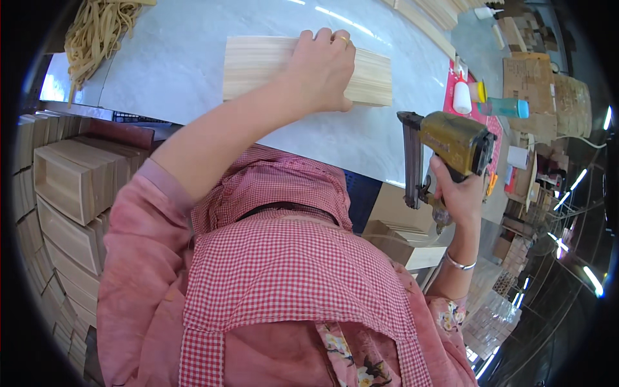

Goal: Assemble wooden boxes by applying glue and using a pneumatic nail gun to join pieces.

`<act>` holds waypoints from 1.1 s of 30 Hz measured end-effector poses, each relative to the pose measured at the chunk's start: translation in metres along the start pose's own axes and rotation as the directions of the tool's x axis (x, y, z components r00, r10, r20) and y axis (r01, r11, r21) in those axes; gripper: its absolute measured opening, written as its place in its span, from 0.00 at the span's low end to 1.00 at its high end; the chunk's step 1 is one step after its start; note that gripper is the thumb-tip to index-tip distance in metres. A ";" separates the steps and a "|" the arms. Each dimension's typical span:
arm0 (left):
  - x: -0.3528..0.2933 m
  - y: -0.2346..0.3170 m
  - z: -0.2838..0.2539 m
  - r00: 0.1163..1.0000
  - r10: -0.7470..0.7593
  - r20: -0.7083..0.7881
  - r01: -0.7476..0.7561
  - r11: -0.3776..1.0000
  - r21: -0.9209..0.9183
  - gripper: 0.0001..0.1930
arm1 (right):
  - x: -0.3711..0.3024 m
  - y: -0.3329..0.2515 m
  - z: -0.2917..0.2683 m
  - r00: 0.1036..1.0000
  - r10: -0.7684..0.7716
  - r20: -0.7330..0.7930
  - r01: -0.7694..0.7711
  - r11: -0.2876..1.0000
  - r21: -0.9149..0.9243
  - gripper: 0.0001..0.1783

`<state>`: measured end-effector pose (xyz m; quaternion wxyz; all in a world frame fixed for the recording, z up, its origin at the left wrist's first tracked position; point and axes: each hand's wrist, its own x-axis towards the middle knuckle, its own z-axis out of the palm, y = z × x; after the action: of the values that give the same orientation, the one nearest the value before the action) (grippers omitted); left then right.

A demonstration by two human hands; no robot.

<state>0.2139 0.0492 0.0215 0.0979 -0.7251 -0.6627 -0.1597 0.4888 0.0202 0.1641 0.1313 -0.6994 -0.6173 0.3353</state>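
Observation:
On the pale marbled table [180,58] lies a long rectangular wooden piece [261,64] with light grain. Whether it is a solid board or an upturned box, I cannot tell. Across its right half my left hand [322,68] grips it, fingers over the far edge and thumb at the near edge. My right hand [459,190] is wrapped around the handle of a nail gun [454,138], gold and black with a dark upright magazine. The tool is held at the table's near right edge, its nose pointing left, apart from the wood.
Stacked wooden trays [61,184] stand at the left. Tan strips [97,39] hang in a bundle at the far left. A white bottle [461,97], a yellow-rimmed cup [478,91] and a teal bottle [506,107] stand at the right. Wooden strips [422,22] lie at the far edge.

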 end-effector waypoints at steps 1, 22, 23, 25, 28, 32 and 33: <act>0.000 0.004 -0.003 0.999 -0.013 0.046 0.014 1.000 -0.014 0.37 | 0.006 -0.001 0.000 1.000 -0.030 0.003 0.030 1.000 0.008 0.14; 0.003 0.010 -0.003 0.989 -0.081 0.127 0.089 0.994 -0.060 0.41 | 0.028 -0.007 0.011 0.991 -0.094 0.092 0.088 0.994 0.063 0.15; 0.003 0.011 -0.003 0.988 -0.081 0.131 0.090 0.994 -0.059 0.41 | 0.027 -0.007 0.012 0.992 -0.090 0.091 0.083 0.994 0.077 0.15; 0.003 0.011 -0.001 0.990 -0.076 0.115 0.083 0.995 -0.062 0.40 | 0.025 -0.006 0.014 0.995 -0.067 0.080 0.060 0.995 0.081 0.15; 0.001 0.010 0.004 0.996 -0.071 0.063 0.074 0.995 -0.059 0.39 | 0.023 -0.006 0.017 0.999 -0.009 0.052 0.004 0.996 0.094 0.14; -0.004 0.006 0.010 0.998 -0.053 0.019 0.055 0.991 -0.122 0.44 | 0.024 -0.007 0.017 0.998 -0.034 0.049 0.032 0.999 0.035 0.12; -0.008 0.003 0.010 0.999 -0.052 0.006 0.052 0.989 -0.139 0.46 | 0.023 -0.008 0.017 0.998 -0.045 0.053 0.044 0.999 0.015 0.12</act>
<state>0.2172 0.0451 0.0094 0.0421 -0.7127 -0.6688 -0.2074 0.4727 0.0401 0.1490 0.1273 -0.6755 -0.6336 0.3551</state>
